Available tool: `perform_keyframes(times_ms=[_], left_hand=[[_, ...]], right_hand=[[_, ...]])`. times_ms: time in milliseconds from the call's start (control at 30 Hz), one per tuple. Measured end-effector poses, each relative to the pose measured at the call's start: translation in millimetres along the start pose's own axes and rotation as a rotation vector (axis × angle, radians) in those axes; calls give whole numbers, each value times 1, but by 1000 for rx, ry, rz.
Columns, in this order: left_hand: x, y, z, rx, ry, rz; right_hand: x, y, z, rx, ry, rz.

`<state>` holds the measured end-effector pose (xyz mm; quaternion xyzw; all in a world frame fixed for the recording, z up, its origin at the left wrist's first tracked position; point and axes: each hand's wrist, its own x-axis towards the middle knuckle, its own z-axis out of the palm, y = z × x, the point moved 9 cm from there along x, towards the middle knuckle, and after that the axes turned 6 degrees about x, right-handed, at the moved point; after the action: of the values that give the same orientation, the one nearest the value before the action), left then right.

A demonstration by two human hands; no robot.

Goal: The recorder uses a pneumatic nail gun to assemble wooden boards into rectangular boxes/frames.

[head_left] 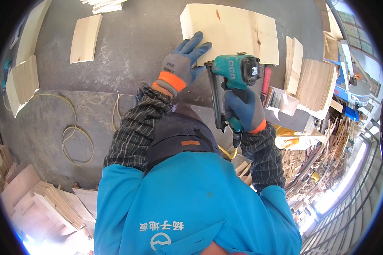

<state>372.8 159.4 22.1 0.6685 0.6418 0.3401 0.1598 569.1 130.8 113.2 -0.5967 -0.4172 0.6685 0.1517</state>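
My right hand [247, 109], in a grey and blue work glove, is wrapped round the handle of a teal nail gun [232, 70]. The gun's nose end points toward the near edge of a pale wooden box or board piece [238, 32] on the dark worktable. A yellow air hose [229, 154] runs from the bottom of the gun's handle. My left hand [181, 59], gloved with an orange cuff, lies with its fingers stretched out at the near left corner of the wooden piece. The gun hides part of the near edge, so contact of its nose cannot be made out.
On the worktable [127, 55] lie a pale board [86, 38] at left and stacked boards [315, 85] at right. A red-handled tool [266, 80] rests beside the wooden piece. A coiled hose [78, 144] is on the floor. Wood scraps [306, 165] pile up at right.
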Motion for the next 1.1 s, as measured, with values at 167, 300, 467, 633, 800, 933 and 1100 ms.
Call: perform_keyframes(times_ms=[167,300,467,633,800,933,1100], left_hand=[[2,-1,-2,-31,-2,11],[6,3,-10,-22,-41,16],[20,-36,-36,-218,-144,-51],[37,-163,-105,-139,252,-379],[10,-99,-61,-200,382,-506],[2,-70,-8,-707,245,-877],[20,-70,9,-802,130,-904]], right_hand=[[-19,-13,-16,32,2,-19],[-31,3,-53,100,201,-129],[-33,93,-145,-161,418,-119],[-39,135,-164,-399,608,-85],[-4,143,-179,-597,710,-160],[46,148,-192,-720,670,-66],[70,154,-193,-821,676,-45]])
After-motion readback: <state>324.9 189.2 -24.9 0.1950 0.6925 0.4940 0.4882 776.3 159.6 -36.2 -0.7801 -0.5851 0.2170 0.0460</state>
